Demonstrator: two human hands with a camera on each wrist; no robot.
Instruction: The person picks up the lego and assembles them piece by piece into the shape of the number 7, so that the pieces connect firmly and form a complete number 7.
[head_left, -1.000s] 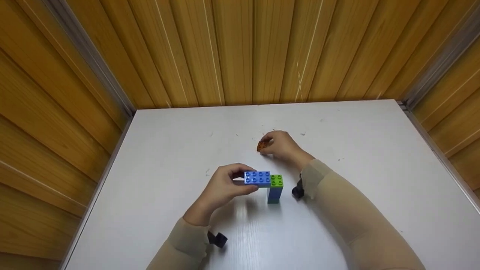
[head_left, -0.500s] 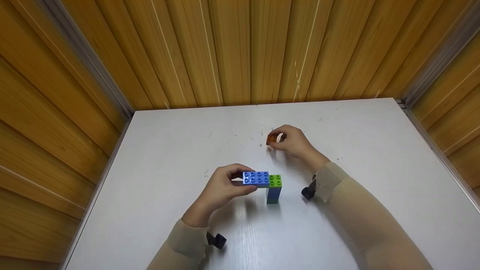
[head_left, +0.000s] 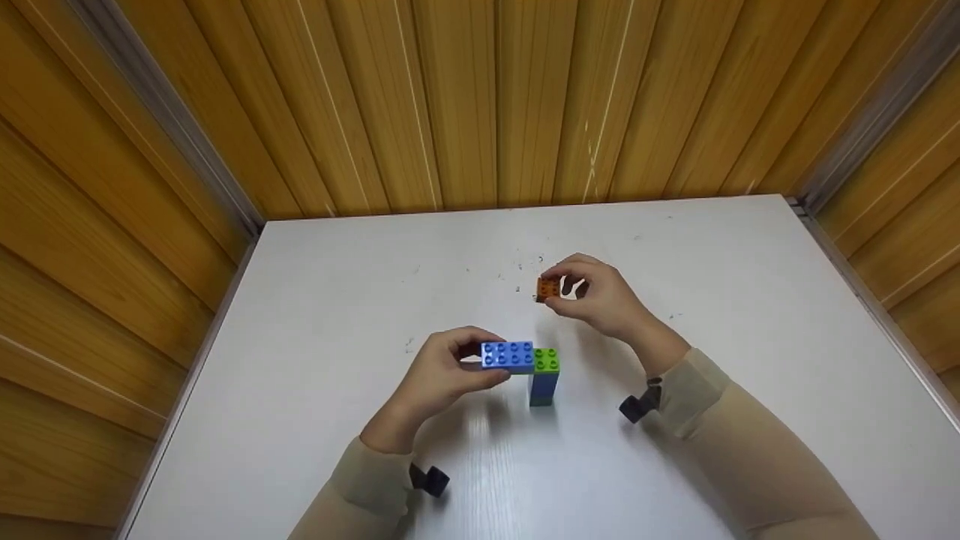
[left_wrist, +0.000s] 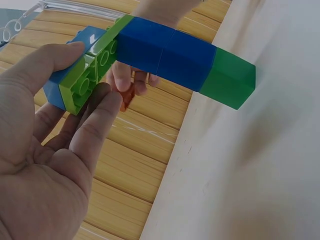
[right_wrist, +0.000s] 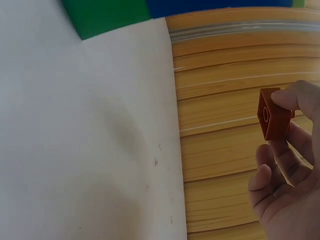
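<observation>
A stack of toy building bricks stands upright on the white table, with a green brick at its foot and two dark blue bricks above. On top, a lime green brick juts out to the left, and a blue brick lies over that overhang. My left hand pinches the blue brick and the overhang between thumb and fingers. Beyond the stack and raised off the table, my right hand pinches a small orange brick by its sides; its hollow underside shows in the right wrist view.
The white table carries small dark specks near its middle. Ribbed wood-look panels wall it in at the back and both sides. A black wrist camera hangs under the left cuff, another black camera under the right.
My right hand has drawn back to the right with the orange brick and then a little nearer the stack. My left hand stays on the blue brick.
</observation>
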